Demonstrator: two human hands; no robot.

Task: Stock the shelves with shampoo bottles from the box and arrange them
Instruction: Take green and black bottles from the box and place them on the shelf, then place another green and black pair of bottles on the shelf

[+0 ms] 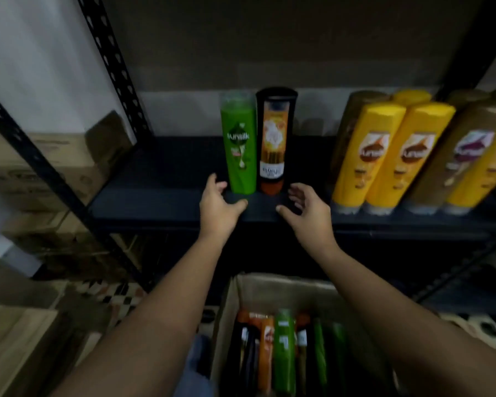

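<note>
Neither hand is gripping anything: left hand (pixel 218 203) and right hand (pixel 308 206) are both hovering palms-inward with fingers spread and loosely bent, sitting just in front of the front edge of the dark metal shelf (pixel 161 173). Two bottles are standing upright, cap-down, side by side and touching on that shelf between the hands: a green plastic shampoo bottle with a clear cap end (pixel 239 144) on the left, and a black shampoo bottle with an orange label (pixel 274 138) on the right. Left fingertips are sitting just beside the base of the green bottle; cannot tell if they are touching it. Right fingertips are near the base of the black bottle, apart from it. Further right on the same shelf, well apart from the pair, a row of yellow plastic shampoo bottles (pixel 384 156) and brownish-gold bottles (pixel 453 161) is leaning in the wide-angle view, packed against each other. Below the forearms, an open brown cardboard box (pixel 241 296) is holding more bottles lying packed together, green, orange and black, details blurred. Black perforated steel uprights (pixel 109 55) are framing the shelf on the left, with stacked cardboard cartons (pixel 55 156) behind them.
</note>
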